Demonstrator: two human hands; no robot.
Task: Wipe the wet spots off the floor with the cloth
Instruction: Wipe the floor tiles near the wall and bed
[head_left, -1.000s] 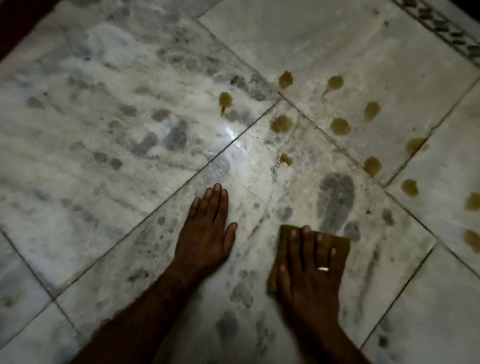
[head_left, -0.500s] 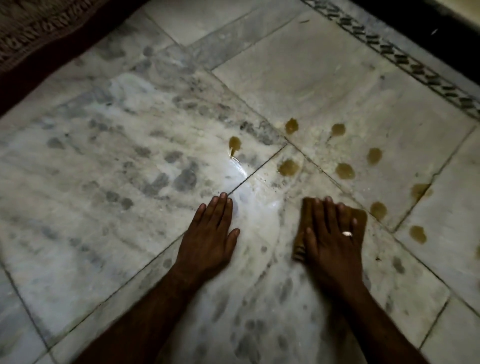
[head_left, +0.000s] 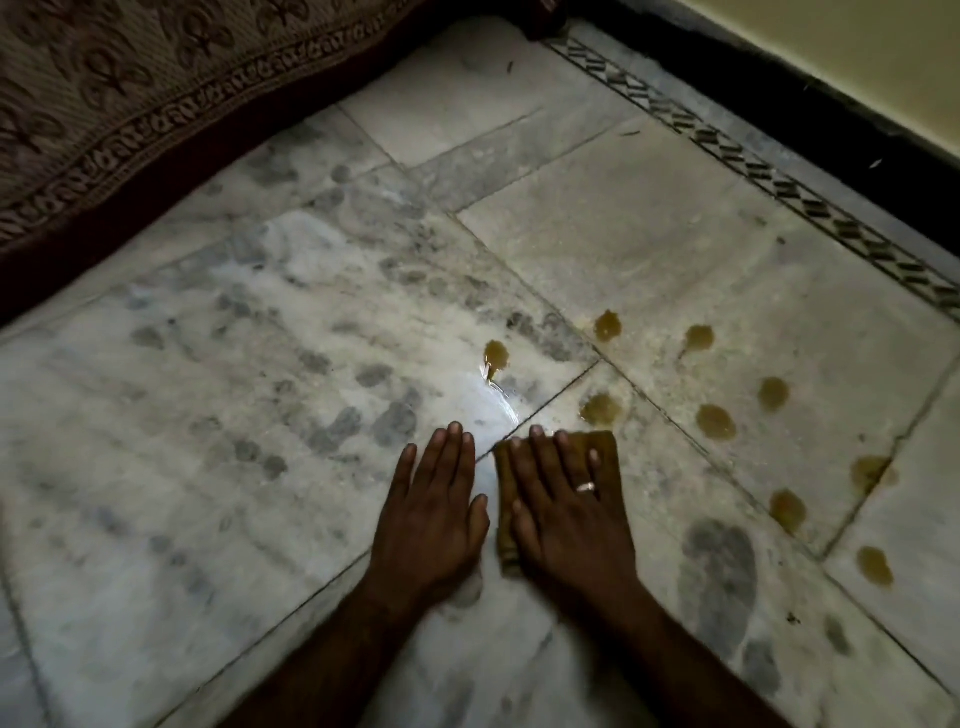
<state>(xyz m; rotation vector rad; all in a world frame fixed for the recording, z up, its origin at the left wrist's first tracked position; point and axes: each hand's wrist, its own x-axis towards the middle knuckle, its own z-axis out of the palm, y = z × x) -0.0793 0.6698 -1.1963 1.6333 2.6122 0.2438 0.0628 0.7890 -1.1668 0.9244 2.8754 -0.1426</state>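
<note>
While the left hand (head_left: 431, 519) lies flat and open on the bare marble floor (head_left: 208, 467), the right hand (head_left: 566, 514), fingers spread, presses flat on the brown cloth (head_left: 605, 457) at lower centre of the frame. Cloth edges show past its fingertips and thumb. Amber wet spots (head_left: 716, 422) dot the tiles to the upper right, the nearest spot (head_left: 601, 408) just beyond the cloth.

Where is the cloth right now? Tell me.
In the head view the cloth lies flat on the floor just right of centre, under the right hand, with the left hand beside it and the nearest spot just beyond it.
</note>
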